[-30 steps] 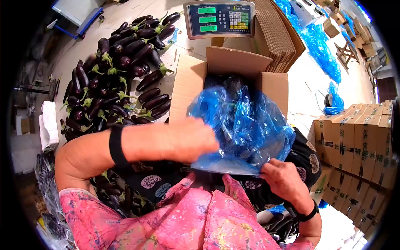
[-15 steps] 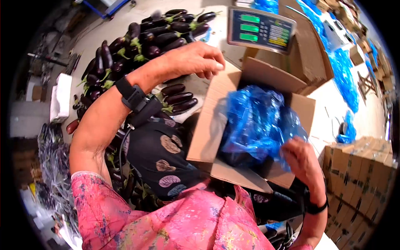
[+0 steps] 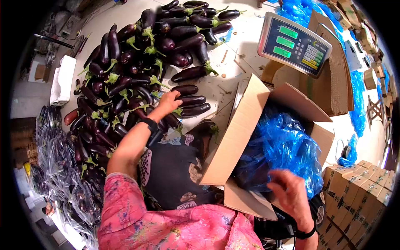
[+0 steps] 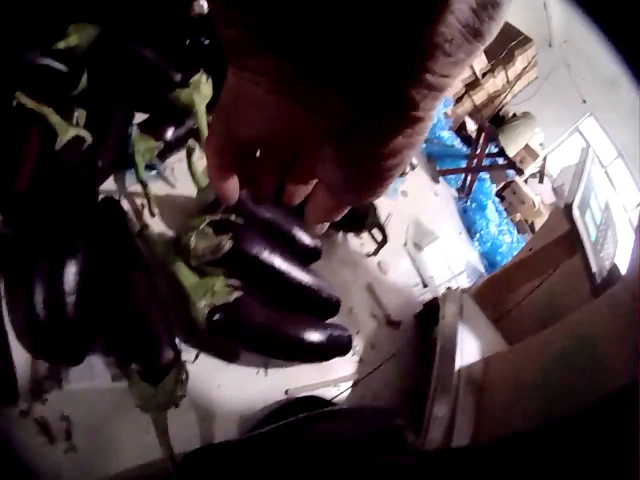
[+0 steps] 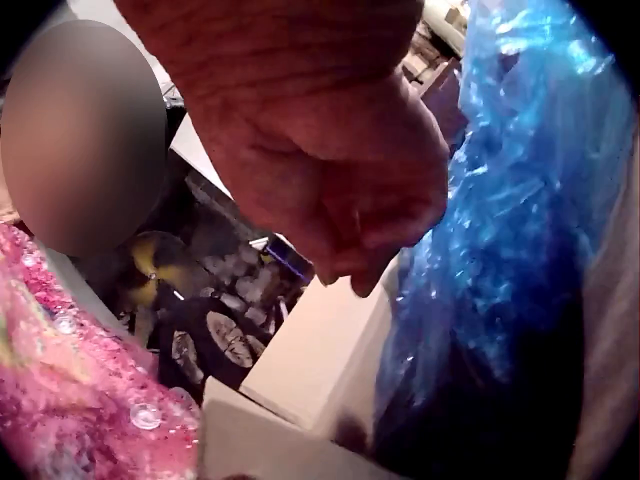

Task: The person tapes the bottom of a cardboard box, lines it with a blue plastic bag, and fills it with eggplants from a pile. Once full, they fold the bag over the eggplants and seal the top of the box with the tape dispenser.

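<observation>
My left hand (image 3: 168, 103) reaches to the near right edge of a heap of dark purple eggplants (image 3: 121, 81). In the left wrist view its fingers curl over the uppermost eggplant (image 4: 280, 228) of a row of three, with the other two just below it. My right hand (image 3: 289, 193) hovers over the near side of an open cardboard box (image 3: 237, 135), fingers loosely bent and holding nothing. A crumpled blue plastic bag (image 3: 279, 146) lines the box and bulges up beside that hand. Inside the bag, the contents are hidden.
Behind the box stands a scale display (image 3: 293, 43) with green digits. Flattened cardboard (image 3: 333, 79) leans beside it. Stacked printed cartons (image 3: 358, 193) are at the right, plastic-wrapped eggplants (image 3: 66, 166) at the left. A white foam block (image 3: 62, 81) sits beyond the heap.
The left hand let go of the bag and moved left to the eggplants. The right hand also released the bag's edge. The blue plastic, earlier spread over the box's near edge, now bunches inside.
</observation>
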Available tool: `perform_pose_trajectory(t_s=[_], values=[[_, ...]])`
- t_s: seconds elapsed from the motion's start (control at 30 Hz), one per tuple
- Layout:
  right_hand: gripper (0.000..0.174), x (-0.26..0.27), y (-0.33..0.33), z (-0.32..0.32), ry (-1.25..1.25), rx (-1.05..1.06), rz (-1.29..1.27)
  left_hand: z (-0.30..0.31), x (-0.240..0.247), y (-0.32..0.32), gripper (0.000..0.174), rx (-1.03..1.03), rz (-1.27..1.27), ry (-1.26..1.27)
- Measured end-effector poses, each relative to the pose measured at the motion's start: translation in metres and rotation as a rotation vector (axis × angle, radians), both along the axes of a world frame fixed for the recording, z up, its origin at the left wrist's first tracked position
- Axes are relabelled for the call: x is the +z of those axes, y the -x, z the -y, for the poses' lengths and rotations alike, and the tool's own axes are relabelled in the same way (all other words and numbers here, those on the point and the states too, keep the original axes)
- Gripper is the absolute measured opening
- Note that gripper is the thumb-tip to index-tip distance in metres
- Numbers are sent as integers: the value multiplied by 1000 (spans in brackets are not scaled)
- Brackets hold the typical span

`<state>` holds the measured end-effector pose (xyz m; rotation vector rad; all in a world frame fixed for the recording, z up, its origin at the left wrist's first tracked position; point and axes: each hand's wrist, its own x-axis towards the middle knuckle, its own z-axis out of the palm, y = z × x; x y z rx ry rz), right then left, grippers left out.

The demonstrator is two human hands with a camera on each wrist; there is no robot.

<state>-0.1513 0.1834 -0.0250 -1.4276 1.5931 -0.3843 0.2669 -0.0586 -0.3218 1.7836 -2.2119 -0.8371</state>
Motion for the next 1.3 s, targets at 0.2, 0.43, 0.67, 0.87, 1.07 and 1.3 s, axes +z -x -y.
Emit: perform_pose_trajectory(t_s=[0.2,0.43,0.67,0.87,1.07,1.3], values=[[22,29,-14,7,147,80,-152,-21,-19,38,56,6,403,121],[67,-6,19,25,463,-325,-638,-35,-9,39,52,-75,224,-9],[15,-21,39,17,75,-276,-242,-41,-6,30,51,134,-1,3],[14,37,17,4,-52,271,265,-9,22,-2,39,241,-378,-49],[23,56,-32,-15,-419,678,632,-22,38,6,30,484,-1071,-631],[18,36,-52,-61,-179,443,-64,-11,77,11,33,393,-1252,-659]])
